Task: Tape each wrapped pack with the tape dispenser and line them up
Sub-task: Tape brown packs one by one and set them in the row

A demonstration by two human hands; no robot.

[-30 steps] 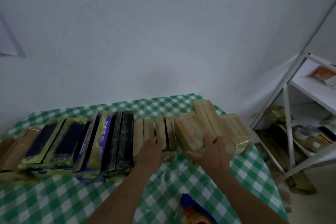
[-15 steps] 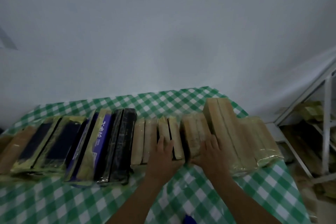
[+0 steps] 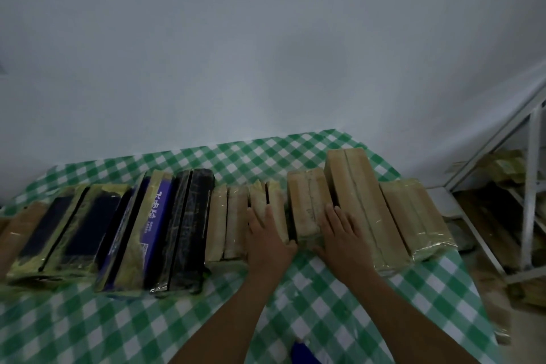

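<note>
Both hands lie flat with straight fingers, gripping nothing. The right hand rests on the near end of a tan pack in the row on the checked table. The left hand presses the thin pack just left of it. Both packs point toward the wall, with a dark gap between them. The right hand looks best placed to push the tan pack over.
</note>
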